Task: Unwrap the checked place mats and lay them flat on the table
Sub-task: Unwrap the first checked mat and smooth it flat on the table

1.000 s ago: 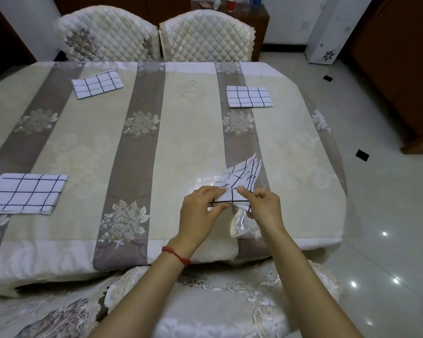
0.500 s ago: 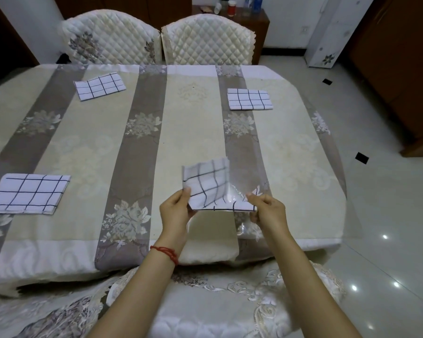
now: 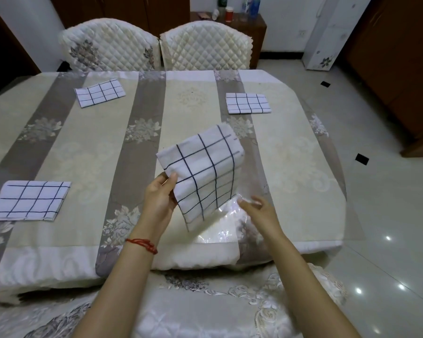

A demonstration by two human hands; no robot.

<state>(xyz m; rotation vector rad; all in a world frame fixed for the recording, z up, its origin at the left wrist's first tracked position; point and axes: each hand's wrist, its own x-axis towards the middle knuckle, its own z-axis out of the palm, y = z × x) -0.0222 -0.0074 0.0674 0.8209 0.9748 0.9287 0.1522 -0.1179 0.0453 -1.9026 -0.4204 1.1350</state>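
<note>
The table (image 3: 195, 98) fills most of the frame, draped in a striped beige and grey floral cloth, with two quilted chairs (image 3: 156, 45) behind it at the top. Three checked place mats already lie flat on it: one at the left edge of the frame (image 3: 29, 201), one at upper left (image 3: 99, 92), and one at upper right of centre (image 3: 247, 103). In the middle of the frame a fourth mat (image 3: 205, 174) hangs in the air above the near edge of the table, tilted, partly out of a clear plastic wrapper (image 3: 226, 220) that trails below and to its right. The left hand (image 3: 160, 198) grasps the mat by its lower left edge, thumb on top. The right hand (image 3: 259, 212) pinches the wrapper's upper edge with fingers and thumb. The step in hand looks like drawing the mat free of its sleeve; doing it well probably means keeping the left-hand grip firm near the fold so the layers do not slide apart, pulling the film away along the mat's length rather than across it, then setting the mat squarely on the near right stretch of cloth and putting the wrapper aside. No brand, label or writing can be read anywhere; the bottles on the cabinet (image 3: 239, 23) at the top are too small to make out.
</note>
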